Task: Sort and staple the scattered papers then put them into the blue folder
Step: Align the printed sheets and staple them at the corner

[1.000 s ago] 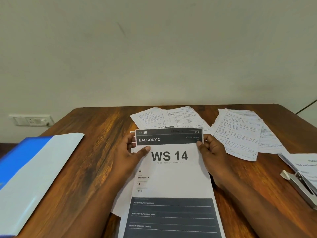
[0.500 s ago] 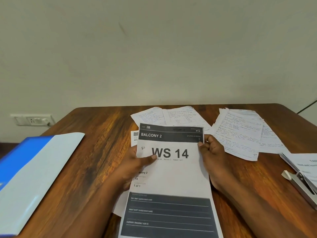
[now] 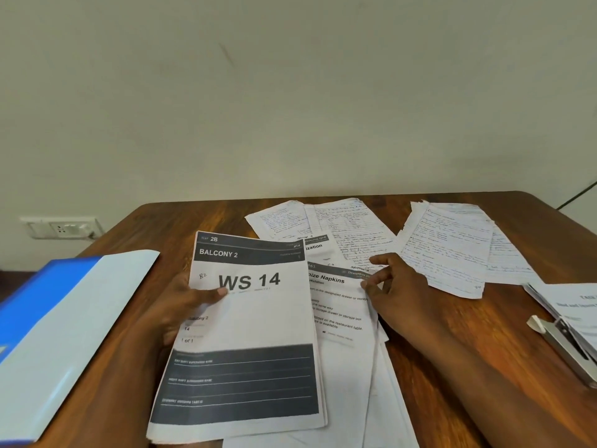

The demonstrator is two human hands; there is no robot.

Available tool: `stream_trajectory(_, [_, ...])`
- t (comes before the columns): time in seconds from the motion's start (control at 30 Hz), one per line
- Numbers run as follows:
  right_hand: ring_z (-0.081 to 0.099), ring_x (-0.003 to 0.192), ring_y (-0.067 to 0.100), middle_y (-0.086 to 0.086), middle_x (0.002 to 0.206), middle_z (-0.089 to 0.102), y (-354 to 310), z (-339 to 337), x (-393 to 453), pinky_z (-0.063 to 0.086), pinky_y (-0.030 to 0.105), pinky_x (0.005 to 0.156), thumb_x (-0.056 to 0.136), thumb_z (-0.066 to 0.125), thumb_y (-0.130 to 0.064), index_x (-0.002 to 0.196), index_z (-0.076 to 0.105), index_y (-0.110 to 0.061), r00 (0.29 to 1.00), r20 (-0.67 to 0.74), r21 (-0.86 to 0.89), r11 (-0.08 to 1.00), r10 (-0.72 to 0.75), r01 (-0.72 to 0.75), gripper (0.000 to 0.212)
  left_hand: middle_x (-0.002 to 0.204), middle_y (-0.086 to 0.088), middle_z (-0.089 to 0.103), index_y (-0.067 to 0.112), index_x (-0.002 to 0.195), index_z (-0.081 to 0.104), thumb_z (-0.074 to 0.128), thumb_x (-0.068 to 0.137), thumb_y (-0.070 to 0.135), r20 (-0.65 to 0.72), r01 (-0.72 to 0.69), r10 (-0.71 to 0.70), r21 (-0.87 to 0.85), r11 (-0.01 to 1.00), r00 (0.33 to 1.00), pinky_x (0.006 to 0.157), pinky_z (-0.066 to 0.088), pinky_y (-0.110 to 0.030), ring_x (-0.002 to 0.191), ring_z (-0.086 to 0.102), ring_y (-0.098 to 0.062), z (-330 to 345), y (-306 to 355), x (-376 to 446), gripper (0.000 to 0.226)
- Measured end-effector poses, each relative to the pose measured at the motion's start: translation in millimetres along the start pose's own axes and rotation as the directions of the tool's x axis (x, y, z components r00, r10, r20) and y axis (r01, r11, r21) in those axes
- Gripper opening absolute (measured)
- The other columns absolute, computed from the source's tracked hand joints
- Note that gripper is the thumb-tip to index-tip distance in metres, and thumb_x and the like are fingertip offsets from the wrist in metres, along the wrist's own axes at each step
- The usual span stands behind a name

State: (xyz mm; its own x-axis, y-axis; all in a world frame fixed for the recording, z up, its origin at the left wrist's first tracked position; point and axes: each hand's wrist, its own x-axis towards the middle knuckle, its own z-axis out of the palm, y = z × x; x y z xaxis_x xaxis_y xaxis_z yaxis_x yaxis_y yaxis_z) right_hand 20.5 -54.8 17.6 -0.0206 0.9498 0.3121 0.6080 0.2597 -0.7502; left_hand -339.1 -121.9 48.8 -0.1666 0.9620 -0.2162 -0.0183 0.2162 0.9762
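**WS 14 sheet pulled left, Napkins page exposed**

Hidden/cut off: blue folder (image 3: 48,321) left of the WS 14 sheet (image 3: 248,321) runs off frame; can't tell what's inside. Stapler (image 3: 562,344) far right of the sheet, partly under a cropped paper stack (image 3: 571,305). Handwritten pages (image 3: 452,247) beyond it, text unreadable.

Left hand (image 3: 171,305): grip pinching the WS 14 sheet at its left edge, thumb on top. Right hand (image 3: 397,292): fingers spread, loose, over the Napkins page (image 3: 339,302) just right of the sheet, on the counter (image 3: 452,334).

Versus 0.5 s ago: right hand has let go of the sheet; the sheet has shifted left, uncovering the Napkins page.
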Motion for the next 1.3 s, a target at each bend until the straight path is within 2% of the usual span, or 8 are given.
stream_trajectory(0.2, [0.063, 0.101, 0.012, -0.006, 0.118, 0.064, 11, -3, 4, 0.056, 0.034, 0.083, 0.072, 0.087, -0.059, 0.139, 0.049, -0.029, 0.999, 0.004, -0.189, 0.981, 0.039, -0.037, 0.082, 0.106, -0.018, 0.08, 0.009, 0.113, 0.07, 0.103, 0.045, 0.028, -0.003, 0.015, -0.015, 0.047, 0.999, 1.0, 0.057, 0.064, -0.042, 0.084, 0.079, -0.038, -4, -4, 1, 0.078])
stream_trajectory(0.3, [0.06, 0.111, 0.015, -0.004, 0.127, 0.062, 13, -6, 5, 0.053, 0.034, 0.086, 0.07, 0.086, -0.062, 0.143, 0.046, -0.029, 0.997, 0.041, -0.23, 0.972, 0.06, -0.049, 0.09, 0.107, -0.018, 0.079, 0.006, 0.116, 0.069, 0.081, 0.08, 0.004, -0.06, 0.01, -0.007, 0.043, 0.999, 0.998, 0.065, 0.065, -0.045, 0.084, 0.079, -0.037, -9, -6, 4, 0.038])
stream_trajectory(0.43, [0.058, 0.113, 0.015, -0.002, 0.13, 0.059, 16, -4, 3, 0.052, 0.034, 0.087, 0.072, 0.086, -0.061, 0.141, 0.046, -0.028, 0.997, 0.066, -0.268, 0.963, 0.039, -0.02, 0.086, 0.102, -0.016, 0.08, 0.006, 0.116, 0.069, 0.072, 0.09, -0.005, -0.115, 0.013, -0.004, 0.073, 0.997, 0.993, 0.066, 0.066, -0.046, 0.083, 0.079, -0.036, -12, -7, 6, 0.028])
stream_trajectory(0.57, [0.053, 0.106, 0.011, -0.002, 0.126, 0.059, 18, -6, 4, 0.05, 0.034, 0.085, 0.075, 0.086, -0.055, 0.134, 0.051, -0.029, 0.998, 0.064, -0.249, 0.968, 0.027, -0.01, 0.073, 0.108, -0.019, 0.079, 0.004, 0.122, 0.068, 0.075, 0.088, -0.002, -0.115, 0.037, -0.028, 0.078, 0.996, 0.993, 0.088, 0.059, -0.061, 0.093, 0.077, -0.045, -12, -7, 7, 0.035])
stream_trajectory(0.77, [0.059, 0.106, 0.01, -0.01, 0.133, 0.064, 20, -8, 10, 0.052, 0.033, 0.088, 0.076, 0.087, -0.053, 0.14, 0.054, -0.029, 0.994, 0.108, -0.214, 0.977, 0.004, 0.019, 0.076, 0.111, -0.02, 0.078, 0.003, 0.126, 0.066, 0.076, 0.087, 0.0, -0.095, 0.036, -0.028, 0.082, 0.996, 0.995, 0.091, 0.057, -0.064, 0.097, 0.075, -0.047, -10, -6, 5, 0.04])
stream_trajectory(0.87, [0.061, 0.107, 0.01, -0.013, 0.135, 0.063, 21, -8, 11, 0.055, 0.037, 0.09, 0.076, 0.086, -0.055, 0.141, 0.052, -0.031, 0.993, 0.122, -0.219, 0.975, -0.002, 0.029, 0.076, 0.106, -0.018, 0.079, 0.005, 0.12, 0.068, 0.074, 0.089, -0.001, -0.116, 0.024, -0.012, 0.097, 0.995, 0.993, 0.079, 0.063, -0.055, 0.088, 0.078, -0.041, -12, -5, 5, 0.033])
stream_trajectory(1.13, [0.062, 0.093, 0.004, -0.021, 0.114, 0.067, 16, -9, 10, 0.057, 0.037, 0.086, 0.075, 0.09, -0.045, 0.125, 0.065, -0.034, 0.991, 0.13, -0.174, 0.984, -0.003, 0.025, 0.057, 0.074, 0.001, 0.08, 0.012, 0.103, 0.067, 0.071, 0.093, -0.003, -0.194, -0.021, 0.044, 0.118, 0.993, 0.98, 0.046, 0.059, -0.031, 0.06, 0.077, -0.021, -6, 0, 0, 0.019])
stream_trajectory(1.3, [0.065, 0.072, 0.002, -0.02, 0.082, 0.069, 11, -3, 6, 0.058, 0.032, 0.073, 0.072, 0.094, -0.032, 0.115, 0.07, -0.035, 0.998, 0.07, -0.08, 0.997, 0.007, -0.001, 0.049, 0.071, 0.003, 0.079, 0.014, 0.104, 0.066, 0.072, 0.093, 0.0, -0.214, -0.011, 0.037, 0.123, 0.992, 0.976, 0.052, 0.059, -0.035, 0.059, 0.077, -0.022, -5, 1, 1, 0.019])
